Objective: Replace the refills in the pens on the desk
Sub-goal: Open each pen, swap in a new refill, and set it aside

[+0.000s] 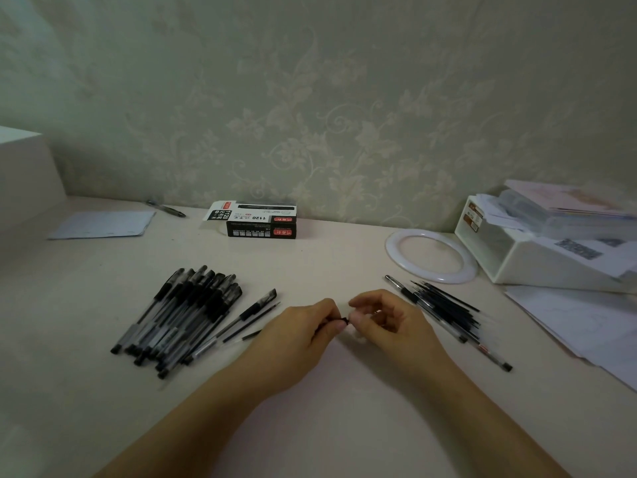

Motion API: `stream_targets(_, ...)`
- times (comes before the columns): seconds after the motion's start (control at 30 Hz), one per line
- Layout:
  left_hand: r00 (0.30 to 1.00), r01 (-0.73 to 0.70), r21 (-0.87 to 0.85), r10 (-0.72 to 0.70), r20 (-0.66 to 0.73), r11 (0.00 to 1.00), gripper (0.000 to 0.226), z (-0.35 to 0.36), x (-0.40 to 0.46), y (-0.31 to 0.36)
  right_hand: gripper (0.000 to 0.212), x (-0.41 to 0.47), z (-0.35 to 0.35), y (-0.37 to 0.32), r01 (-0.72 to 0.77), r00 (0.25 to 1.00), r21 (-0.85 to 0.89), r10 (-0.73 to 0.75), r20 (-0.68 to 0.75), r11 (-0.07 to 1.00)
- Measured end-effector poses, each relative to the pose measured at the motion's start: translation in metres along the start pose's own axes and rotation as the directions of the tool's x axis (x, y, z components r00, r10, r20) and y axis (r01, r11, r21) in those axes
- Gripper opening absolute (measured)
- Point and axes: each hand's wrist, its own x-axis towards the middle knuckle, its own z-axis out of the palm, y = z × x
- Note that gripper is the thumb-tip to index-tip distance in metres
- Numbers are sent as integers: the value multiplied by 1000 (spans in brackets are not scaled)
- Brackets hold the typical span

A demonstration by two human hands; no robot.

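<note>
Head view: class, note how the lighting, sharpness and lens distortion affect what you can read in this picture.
Head view: dim, even light with soft shadows; wide-angle bending curves the desk edge at the wall; the pen pile looks soft; the small dark part pinched between left hand and right hand is too small to identify.

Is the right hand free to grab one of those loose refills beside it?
Probably not yet: the right hand and left hand both pinch a small black pen part. The refills lie unobstructed beside it, though.
</note>
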Motion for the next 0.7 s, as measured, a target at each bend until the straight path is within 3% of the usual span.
stream_targets(0.03,1000,-1,0,1,2,1000,17,0,0,0,1,0,0,-1,-8,1000,-15,8,-4,1000)
stream_targets(0.13,1000,0,-7,0,4,1000,17,0,0,0,15,-2,1,2,15,1000,-82,-14,8,996)
stream_targets(0.23,1000,2,-5,-2,4,1000,16,0,0,-1,9,-1,0,1,13,1000,-38,-12,28,999)
stream_targets(0.37,1000,0,-18,-1,-10,1000,16,1,0,-2,17,0,0,-1,13,999,-3,-13,38,1000)
stream_targets(0.5,1000,-20,-18,20,-10,1000,12,1,-1,-1,3,-1,1,-2,-18,1000,2,18,-2,1000)
stream_targets(0.7,998,-60,-4,60,-11,998,18,0,-1,1,9,1,-2,-2,-47,997,79,52,-56,996)
